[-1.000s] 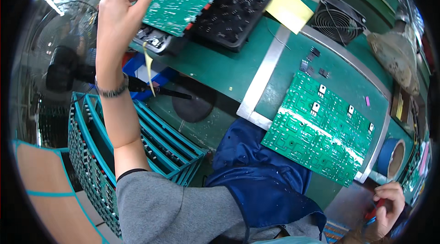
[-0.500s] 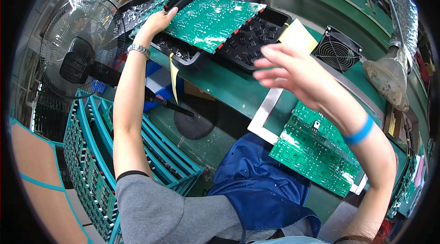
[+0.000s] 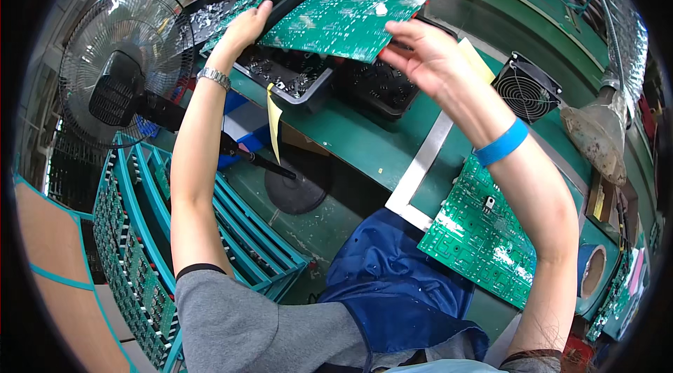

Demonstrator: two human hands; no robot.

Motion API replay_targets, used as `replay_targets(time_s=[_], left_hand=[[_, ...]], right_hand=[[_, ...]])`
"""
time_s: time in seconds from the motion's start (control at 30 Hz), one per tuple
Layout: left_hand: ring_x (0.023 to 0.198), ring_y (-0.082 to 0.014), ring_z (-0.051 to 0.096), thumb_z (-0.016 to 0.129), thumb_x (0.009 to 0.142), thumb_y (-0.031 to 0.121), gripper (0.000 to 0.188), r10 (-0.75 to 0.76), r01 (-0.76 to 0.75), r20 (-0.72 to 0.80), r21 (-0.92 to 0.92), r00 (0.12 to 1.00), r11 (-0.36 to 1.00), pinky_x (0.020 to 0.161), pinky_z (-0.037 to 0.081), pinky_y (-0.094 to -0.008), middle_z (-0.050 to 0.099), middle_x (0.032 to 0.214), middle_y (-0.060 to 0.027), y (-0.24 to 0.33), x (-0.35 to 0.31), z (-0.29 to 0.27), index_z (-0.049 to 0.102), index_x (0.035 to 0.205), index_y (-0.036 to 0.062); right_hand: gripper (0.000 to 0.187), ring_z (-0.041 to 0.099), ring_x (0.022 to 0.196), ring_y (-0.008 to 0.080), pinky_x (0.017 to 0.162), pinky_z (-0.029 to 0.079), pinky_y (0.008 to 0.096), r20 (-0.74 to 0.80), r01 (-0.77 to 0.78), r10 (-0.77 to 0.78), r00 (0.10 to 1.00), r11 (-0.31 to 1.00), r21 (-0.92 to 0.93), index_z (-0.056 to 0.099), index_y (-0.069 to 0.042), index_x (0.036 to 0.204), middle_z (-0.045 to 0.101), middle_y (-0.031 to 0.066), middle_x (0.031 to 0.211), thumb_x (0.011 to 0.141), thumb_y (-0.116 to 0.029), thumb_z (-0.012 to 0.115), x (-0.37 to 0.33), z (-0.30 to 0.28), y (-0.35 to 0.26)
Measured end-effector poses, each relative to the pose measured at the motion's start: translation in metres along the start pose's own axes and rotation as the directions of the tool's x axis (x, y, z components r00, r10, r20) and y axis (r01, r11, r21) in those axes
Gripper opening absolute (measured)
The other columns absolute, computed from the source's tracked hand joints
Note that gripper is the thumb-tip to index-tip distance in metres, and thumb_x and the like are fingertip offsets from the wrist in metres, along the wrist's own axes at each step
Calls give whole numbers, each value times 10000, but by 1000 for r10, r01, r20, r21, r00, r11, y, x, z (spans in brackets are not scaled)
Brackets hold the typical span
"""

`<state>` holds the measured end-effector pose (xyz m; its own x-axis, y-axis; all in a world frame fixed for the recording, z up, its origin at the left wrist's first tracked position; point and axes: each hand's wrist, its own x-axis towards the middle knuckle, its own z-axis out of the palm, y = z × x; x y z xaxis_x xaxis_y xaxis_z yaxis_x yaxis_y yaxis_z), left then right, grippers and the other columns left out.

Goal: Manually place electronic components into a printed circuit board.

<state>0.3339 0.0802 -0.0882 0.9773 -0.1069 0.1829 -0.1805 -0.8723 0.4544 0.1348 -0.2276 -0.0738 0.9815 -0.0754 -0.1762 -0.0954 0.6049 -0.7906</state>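
Both hands, the left hand and right hand, pinch a flat green circuit board by its ends above the black trays at the green table's far edge.

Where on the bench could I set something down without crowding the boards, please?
Bare green bench lies between the black trays and the metal strip. It is crowded at the right, where a green circuit board, a tape roll and a small fan sit.

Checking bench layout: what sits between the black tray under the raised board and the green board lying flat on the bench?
In the head view, between the black tray and the flat board lie bare green bench top and a grey metal strip; the right forearm crosses above.
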Motion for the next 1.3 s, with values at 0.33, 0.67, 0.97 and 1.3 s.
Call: replay_targets(time_s=[0.33,0.67,0.97,1.3], left_hand=[[1094,-344,639,637,806,656,809,111,-214,409,214,906,953,965,477,-391,651,1157,-266,60,-51,5,625,1197,-52],[1314,-400,446,586,932,516,692,316,-529,531,313,786,789,1095,379,-414,434,1434,-238,93,-44,48,431,1447,80],[1318,-519,394,473,882,718,845,329,-522,490,333,807,785,1109,355,-529,335,1499,-264,67,-44,67,346,1511,170],[985,-466,587,534,984,335,444,638,-733,362,304,680,609,835,501,-496,499,1165,-277,47,-64,42,435,1300,38]], right_hand=[[227,634,1040,251,946,570,362,66,114,-116,991,993,37,584,38,1081,628,180,1155,889,-36,681,44,-37,-18],[163,659,1011,299,914,585,422,41,172,-176,983,980,98,595,40,1060,654,195,1072,914,-26,626,57,-32,-26],[397,627,1084,229,975,542,337,214,131,-81,973,964,-230,545,43,1252,623,148,1199,983,-242,602,48,-49,-26],[396,667,778,164,704,542,303,195,168,184,963,152,-974,660,13,962,691,123,870,913,-380,653,-41,-135,-67]])
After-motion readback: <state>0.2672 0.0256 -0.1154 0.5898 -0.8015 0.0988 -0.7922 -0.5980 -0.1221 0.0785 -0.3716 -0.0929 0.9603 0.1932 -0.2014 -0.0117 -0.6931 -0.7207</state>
